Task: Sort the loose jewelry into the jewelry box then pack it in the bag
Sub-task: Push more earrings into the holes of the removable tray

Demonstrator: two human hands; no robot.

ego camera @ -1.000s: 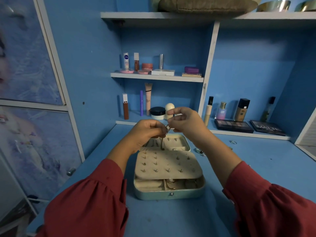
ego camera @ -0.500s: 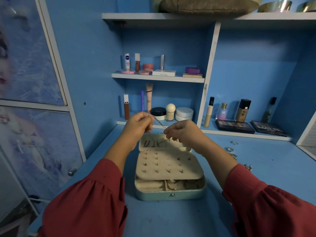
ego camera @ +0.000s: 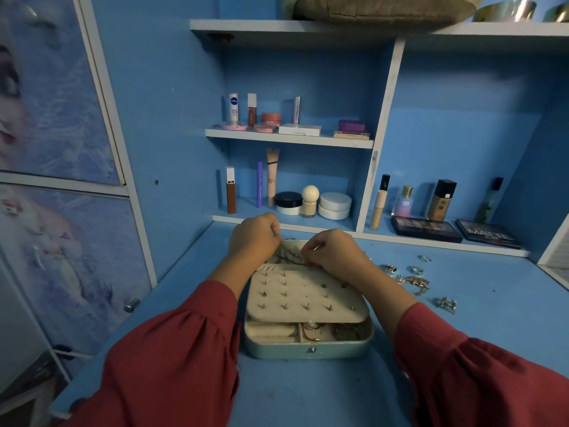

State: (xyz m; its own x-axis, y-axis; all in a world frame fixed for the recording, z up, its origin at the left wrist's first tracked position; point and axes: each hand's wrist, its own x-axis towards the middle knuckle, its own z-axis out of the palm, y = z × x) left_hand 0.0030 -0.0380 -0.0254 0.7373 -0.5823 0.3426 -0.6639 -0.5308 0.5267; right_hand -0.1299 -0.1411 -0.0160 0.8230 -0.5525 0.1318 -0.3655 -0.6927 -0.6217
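Both hands are down at the far end of the pale green, rounded jewelry box (ego camera: 308, 349), which sits open on the blue desk top (ego camera: 308, 392) near the middle. The left hand (ego camera: 254, 238) has its fingers curled tight at the far left corner of the cream lid pocket (ego camera: 288, 254), and the right hand (ego camera: 331, 252) is pinching something small at the pocket's edge. Whether a thin chain runs between the two pinches, I cannot tell; it is too fine to make out here.

So the step in hand looks like tucking a chain piece into that far pocket. Nearer, the cream stud panel (ego camera: 304, 298) with its rows of little pins lies over the tray, and a gold ring (ego camera: 311, 328) peeks from the near compartments beneath it.

Plenty left to sort: off to the right on the desk lie silver rings (ego camera: 417, 269), a tangled gold chain cluster (ego camera: 414, 282) and a silver sparkly piece (ego camera: 446, 303), all well apart from the box.

Next move, by my reading: settle this piece flat so it doesn't snag, let go, then send the right hand out to that loose pile. No bag is in view, so packing is a long way off.
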